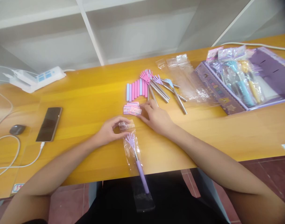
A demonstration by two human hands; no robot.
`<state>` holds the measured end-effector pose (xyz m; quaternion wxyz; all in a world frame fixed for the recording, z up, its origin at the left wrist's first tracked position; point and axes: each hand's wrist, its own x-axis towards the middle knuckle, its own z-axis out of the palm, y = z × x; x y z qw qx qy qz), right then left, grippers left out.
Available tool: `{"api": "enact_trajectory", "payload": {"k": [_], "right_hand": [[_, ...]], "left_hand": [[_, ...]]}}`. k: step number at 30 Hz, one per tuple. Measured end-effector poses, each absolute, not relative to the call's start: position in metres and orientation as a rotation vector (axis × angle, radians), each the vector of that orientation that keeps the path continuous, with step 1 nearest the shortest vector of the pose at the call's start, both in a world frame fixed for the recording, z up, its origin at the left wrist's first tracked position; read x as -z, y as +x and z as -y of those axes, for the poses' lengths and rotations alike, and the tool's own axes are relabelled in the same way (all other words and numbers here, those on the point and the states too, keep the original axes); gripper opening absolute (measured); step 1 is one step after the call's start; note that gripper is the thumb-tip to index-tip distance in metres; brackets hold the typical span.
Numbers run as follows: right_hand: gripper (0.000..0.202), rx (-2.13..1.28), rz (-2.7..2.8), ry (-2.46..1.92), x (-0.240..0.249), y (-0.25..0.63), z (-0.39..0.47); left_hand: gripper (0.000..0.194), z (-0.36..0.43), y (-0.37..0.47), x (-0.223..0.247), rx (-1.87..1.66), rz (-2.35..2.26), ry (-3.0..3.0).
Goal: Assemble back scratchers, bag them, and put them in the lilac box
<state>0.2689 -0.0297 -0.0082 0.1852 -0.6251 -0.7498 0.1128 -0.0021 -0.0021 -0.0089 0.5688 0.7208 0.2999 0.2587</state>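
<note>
A purple back scratcher (141, 175) with a hand-shaped head lies in a clear plastic bag (130, 155). Its lower end hangs past the table's front edge over my lap. At the bag's top, my left hand (111, 130) has thumb and fingers curved around the opening, gripping the plastic. My right hand (157, 118) reaches to a small pile of pink printed cards (127, 109). Its thumb and fingertips close on the right end of the top card (135, 111). Just behind are pink, purple and blue handle sleeves (135, 88) in a row.
Loose scratchers with metal rods (159, 91) lie behind my right hand. Clear bags (184, 77) lie farther right, beside a purple display box (226, 99) holding packed scratchers. To the left are a phone (49, 124), a dark mouse-like object (17, 129) and a power strip (43, 77).
</note>
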Motion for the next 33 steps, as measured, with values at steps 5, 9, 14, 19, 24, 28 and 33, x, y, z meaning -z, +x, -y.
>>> {"api": "enact_trajectory", "payload": {"k": [5, 9, 14, 19, 24, 28, 33], "right_hand": [[0.040, -0.337, 2.080, -1.773, 0.011, 0.269, 0.028], [0.023, -0.424, 1.990, -1.667, 0.012, 0.274, 0.024], [0.016, -0.470, 1.920, -1.578, 0.011, 0.272, 0.025], [0.032, -0.460, 1.945, -1.651, 0.012, 0.268, 0.028], [0.022, -0.540, 1.881, -1.601, 0.013, 0.270, 0.026], [0.028, -0.790, 1.627, -1.448, 0.007, 0.268, 0.026], [0.045, -1.140, 1.343, -1.161, -0.005, 0.255, 0.037]], "left_hand": [[0.027, 0.002, -0.002, 0.007, -0.613, -0.753, 1.558], [0.033, 0.003, -0.001, 0.005, -0.660, -0.772, 1.472], [0.034, 0.006, 0.002, 0.003, -0.702, -0.787, 1.420], [0.028, 0.006, 0.003, 0.007, -0.738, -0.756, 1.450], [0.021, 0.004, 0.001, 0.008, -0.689, -0.755, 1.528], [0.023, 0.002, -0.003, 0.008, -0.683, -0.749, 1.508], [0.034, -0.002, -0.004, 0.007, -0.652, -0.630, 1.381]]}}
